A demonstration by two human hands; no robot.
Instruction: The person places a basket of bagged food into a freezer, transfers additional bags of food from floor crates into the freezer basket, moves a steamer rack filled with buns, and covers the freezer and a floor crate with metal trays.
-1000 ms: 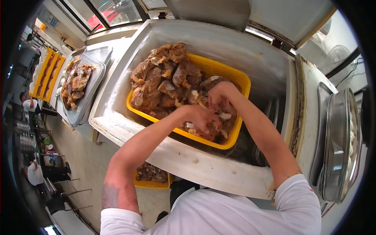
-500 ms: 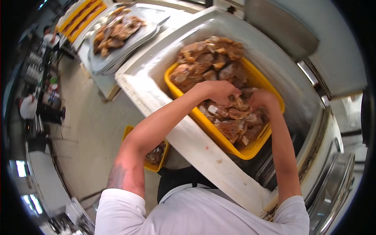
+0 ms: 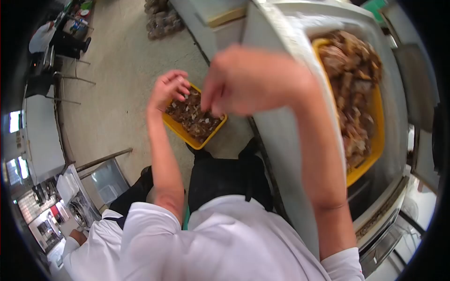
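My left hand is above the corner of a yellow basket on the floor. Its fingers are apart and slightly bent, with nothing seen in them. Inside that basket lie brown meat pieces mixed with pale bits. My right hand is smeared by motion, raised between the floor basket and the white chest freezer, fingers pointing down; whether they hold anything cannot be made out. A second yellow basket sits in the freezer, heaped with brown meat pieces, apart from both hands.
Clear bags with brown contents lie on the floor at the top. Close on my left is a person in a white shirt. Another person is at the far left, near a metal-legged table. A metal pan stands at right.
Both hands have left the meat in the freezer basket and moved left, toward the floor basket. The view has turned left and down.
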